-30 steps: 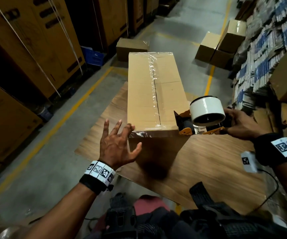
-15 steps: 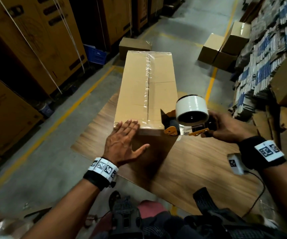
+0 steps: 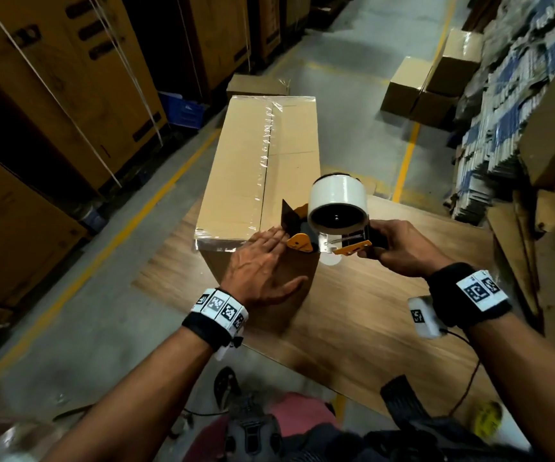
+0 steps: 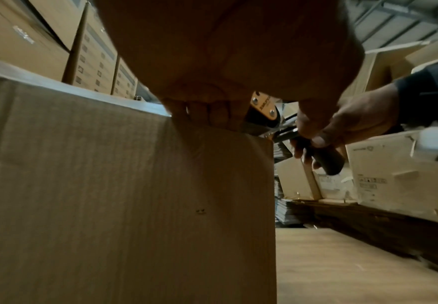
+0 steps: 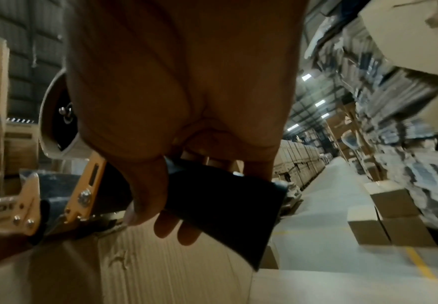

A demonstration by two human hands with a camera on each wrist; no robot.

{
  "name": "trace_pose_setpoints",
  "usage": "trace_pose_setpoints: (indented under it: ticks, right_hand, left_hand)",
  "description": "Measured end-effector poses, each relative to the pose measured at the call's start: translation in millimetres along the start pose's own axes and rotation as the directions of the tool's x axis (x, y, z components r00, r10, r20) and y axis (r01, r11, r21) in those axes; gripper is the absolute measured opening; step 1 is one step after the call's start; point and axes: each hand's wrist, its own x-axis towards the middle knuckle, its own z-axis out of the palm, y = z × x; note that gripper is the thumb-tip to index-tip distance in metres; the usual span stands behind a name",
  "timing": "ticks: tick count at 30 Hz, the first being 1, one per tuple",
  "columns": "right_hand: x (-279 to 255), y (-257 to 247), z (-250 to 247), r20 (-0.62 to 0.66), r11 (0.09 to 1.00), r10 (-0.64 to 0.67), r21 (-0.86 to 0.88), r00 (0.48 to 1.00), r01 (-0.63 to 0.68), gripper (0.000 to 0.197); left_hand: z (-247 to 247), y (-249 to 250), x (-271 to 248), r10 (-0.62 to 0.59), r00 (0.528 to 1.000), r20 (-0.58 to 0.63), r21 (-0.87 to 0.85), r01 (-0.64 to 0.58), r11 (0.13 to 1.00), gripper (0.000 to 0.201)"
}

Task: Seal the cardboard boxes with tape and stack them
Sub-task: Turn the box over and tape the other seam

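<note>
A long cardboard box [image 3: 259,168] stands on a wooden board [image 3: 369,305], with clear tape along its top seam and across its near edge. My left hand [image 3: 262,261] lies flat with straight fingers over the box's near top edge, pressing the tape there; the left wrist view shows its fingertips [image 4: 207,111] at that edge of the box [image 4: 124,195]. My right hand [image 3: 399,248] grips the black handle [image 5: 225,214] of an orange tape dispenser [image 3: 322,235] carrying a white tape roll [image 3: 337,203]. The dispenser's front sits at the box's near right corner, beside my left fingers.
Tall strapped cartons [image 3: 69,78] line the left side. A small box [image 3: 257,86] sits on the floor beyond the long box, and stacked boxes [image 3: 429,85] stand at the back right. Flat cardboard bundles [image 3: 509,111] fill the right. Yellow lines mark the concrete floor.
My left hand came down onto the box's near edge and slid right toward the dispenser. The right hand brought the dispenser in to the box's near right corner.
</note>
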Motion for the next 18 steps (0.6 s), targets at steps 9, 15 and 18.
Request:
trace_pose_setpoints:
  ticks: [9,15,18]
  right_hand:
    - [-21,10,-44,-0.022,0.999,0.008,-0.032,1.000,-0.009,0.023]
    - [-50,32,-60,-0.008,0.997,0.078,0.002,0.997,-0.078,0.021]
    - [-55,44,-63,-0.003,0.994,0.107,-0.006,0.994,-0.108,0.023]
  left_hand:
    - [6,-3,0,0.009,0.999,-0.044,-0.029,-0.010,1.000,0.100]
    - [5,-3,2,0.012,0.999,-0.047,-0.050,-0.014,0.999,0.103]
    - [4,-3,1,0.009,0.998,-0.064,-0.067,-0.014,0.998,0.102]
